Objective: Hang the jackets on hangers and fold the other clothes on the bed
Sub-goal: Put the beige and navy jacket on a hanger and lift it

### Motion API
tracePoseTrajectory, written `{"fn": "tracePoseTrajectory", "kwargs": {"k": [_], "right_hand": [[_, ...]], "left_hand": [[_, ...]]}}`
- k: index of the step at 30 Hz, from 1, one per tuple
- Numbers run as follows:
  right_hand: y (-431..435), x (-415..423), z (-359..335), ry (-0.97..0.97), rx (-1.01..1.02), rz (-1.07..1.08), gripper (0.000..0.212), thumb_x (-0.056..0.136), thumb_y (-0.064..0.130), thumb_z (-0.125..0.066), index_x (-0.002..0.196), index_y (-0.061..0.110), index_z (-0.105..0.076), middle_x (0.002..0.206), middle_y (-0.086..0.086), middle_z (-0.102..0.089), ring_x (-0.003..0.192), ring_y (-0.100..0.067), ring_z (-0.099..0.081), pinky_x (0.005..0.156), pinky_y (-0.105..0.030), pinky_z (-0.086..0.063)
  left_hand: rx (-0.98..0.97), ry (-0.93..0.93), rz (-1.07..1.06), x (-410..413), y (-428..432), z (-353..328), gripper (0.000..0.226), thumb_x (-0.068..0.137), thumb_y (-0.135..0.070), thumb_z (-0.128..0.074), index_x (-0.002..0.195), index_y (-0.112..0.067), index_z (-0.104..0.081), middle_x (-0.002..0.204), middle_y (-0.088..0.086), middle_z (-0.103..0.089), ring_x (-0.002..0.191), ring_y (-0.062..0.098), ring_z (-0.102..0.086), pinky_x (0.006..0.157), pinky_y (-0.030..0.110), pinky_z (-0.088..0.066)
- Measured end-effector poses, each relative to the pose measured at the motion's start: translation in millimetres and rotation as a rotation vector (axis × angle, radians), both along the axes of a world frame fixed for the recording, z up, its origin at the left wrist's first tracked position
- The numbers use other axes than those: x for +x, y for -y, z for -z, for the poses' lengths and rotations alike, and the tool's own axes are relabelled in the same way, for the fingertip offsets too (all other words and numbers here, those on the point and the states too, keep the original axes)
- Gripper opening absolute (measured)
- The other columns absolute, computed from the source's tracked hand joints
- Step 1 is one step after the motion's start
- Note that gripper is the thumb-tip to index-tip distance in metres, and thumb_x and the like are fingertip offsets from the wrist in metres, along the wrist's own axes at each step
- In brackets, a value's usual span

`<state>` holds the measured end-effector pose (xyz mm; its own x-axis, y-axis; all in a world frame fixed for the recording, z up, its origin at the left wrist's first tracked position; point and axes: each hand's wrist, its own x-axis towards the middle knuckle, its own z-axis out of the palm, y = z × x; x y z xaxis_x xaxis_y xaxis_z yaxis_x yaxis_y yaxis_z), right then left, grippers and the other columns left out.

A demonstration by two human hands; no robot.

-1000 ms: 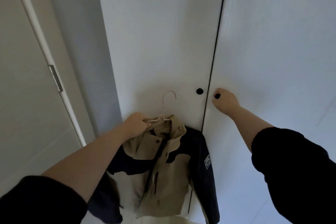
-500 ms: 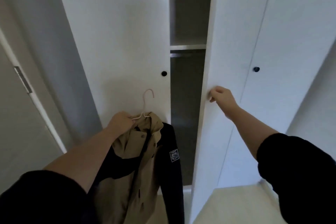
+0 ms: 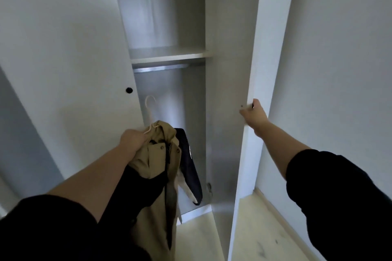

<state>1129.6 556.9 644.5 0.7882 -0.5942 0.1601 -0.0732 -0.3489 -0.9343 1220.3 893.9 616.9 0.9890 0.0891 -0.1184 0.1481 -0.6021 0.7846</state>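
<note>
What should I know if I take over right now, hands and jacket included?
Left hand grips the hanger with the tan and navy jacket on it, raised before the open wardrobe.
Right hand holds the right door by its edge, wide open.
Done: this jacket is on its hanger, wardrobe open.
Left: hook the hanger on the rail under the shelf. Bed and other clothes are out of view, state unknown.

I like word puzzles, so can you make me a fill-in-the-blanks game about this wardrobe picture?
The left hand grips a beige and navy jacket on a thin white ___.
The right hand holds the white wardrobe door wide ___.
The silver metal rail runs just under the white ___.
Missing words: hanger, open, shelf.
</note>
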Motion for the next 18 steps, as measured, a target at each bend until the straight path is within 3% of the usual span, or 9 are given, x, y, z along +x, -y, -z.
{"fn": "tracePoseTrajectory", "kwargs": {"k": [2,5,8,10,13,16,18], "right_hand": [[11,2,-1,-0.054,-0.152,0.103,0.012,0.095,0.015,-0.046,0.087,0.013,-0.038,0.075,0.001,-0.044,0.068,-0.018,-0.044,0.059,-0.028,-0.037],[21,3,-2,-0.106,-0.242,0.176,0.012,0.097,0.018,-0.043,0.087,0.011,-0.04,0.077,0.001,-0.045,0.077,-0.024,-0.047,0.067,-0.03,-0.037],[27,-6,2,-0.03,-0.204,0.234,0.012,0.097,0.018,-0.038,0.093,0.013,-0.048,0.08,0.004,-0.054,0.079,-0.025,-0.054,0.062,-0.028,-0.038],[28,-16,7,0.108,-0.183,0.309,0.02,0.099,0.021,-0.04,0.111,0.014,-0.053,0.101,-0.001,-0.061,0.088,-0.02,-0.055,0.072,-0.029,-0.043],[25,-27,9,0.367,-0.371,0.385,0.034,0.089,0.004,-0.051,0.123,0.007,-0.052,0.125,-0.01,-0.049,0.109,-0.02,-0.048,0.09,-0.024,-0.039],[14,-22,3,0.349,-0.497,0.136,0.03,0.082,-0.006,-0.051,0.108,0.005,-0.061,0.116,-0.015,-0.052,0.105,-0.024,-0.052,0.082,-0.015,-0.033],[3,-16,-7,0.099,-0.349,-0.168,0.016,0.089,0.009,-0.054,0.101,0.006,-0.065,0.109,-0.017,-0.063,0.091,-0.019,-0.057,0.073,-0.021,-0.039]], "left_hand": [[-0.112,0.01,-0.008,-3,14,-6,0.035,0.094,-0.014,-0.057,0.12,0.009,-0.058,0.124,0.026,-0.059,0.097,0.028,-0.056,0.08,0.031,-0.042],[-0.272,0.026,0.0,-5,37,-14,0.051,0.091,-0.028,-0.064,0.12,0.013,-0.055,0.119,0.026,-0.059,0.104,0.035,-0.057,0.093,0.042,-0.046],[-0.47,-0.11,0.037,-17,62,-25,0.031,0.095,-0.021,-0.06,0.103,0.01,-0.059,0.106,0.019,-0.059,0.09,0.033,-0.058,0.083,0.043,-0.048],[-0.635,-0.213,0.095,-22,81,-30,0.019,0.099,-0.01,-0.05,0.087,0.002,-0.057,0.093,0.014,-0.06,0.075,0.026,-0.056,0.077,0.04,-0.048],[-0.767,-0.251,0.066,-17,107,-35,0.014,0.099,-0.001,-0.042,0.092,-0.002,-0.054,0.082,0.011,-0.054,0.069,0.018,-0.052,0.074,0.03,-0.049],[-0.836,-0.27,-0.008,-13,123,-39,0.013,0.094,0.003,-0.047,0.086,-0.006,-0.052,0.067,0.005,-0.049,0.055,0.01,-0.049,0.045,0.019,-0.05],[-0.86,-0.27,-0.016,-9,131,-39,0.014,0.092,0.002,-0.052,0.081,-0.007,-0.052,0.057,0.003,-0.052,0.046,0.008,-0.054,0.049,0.02,-0.054]]}}
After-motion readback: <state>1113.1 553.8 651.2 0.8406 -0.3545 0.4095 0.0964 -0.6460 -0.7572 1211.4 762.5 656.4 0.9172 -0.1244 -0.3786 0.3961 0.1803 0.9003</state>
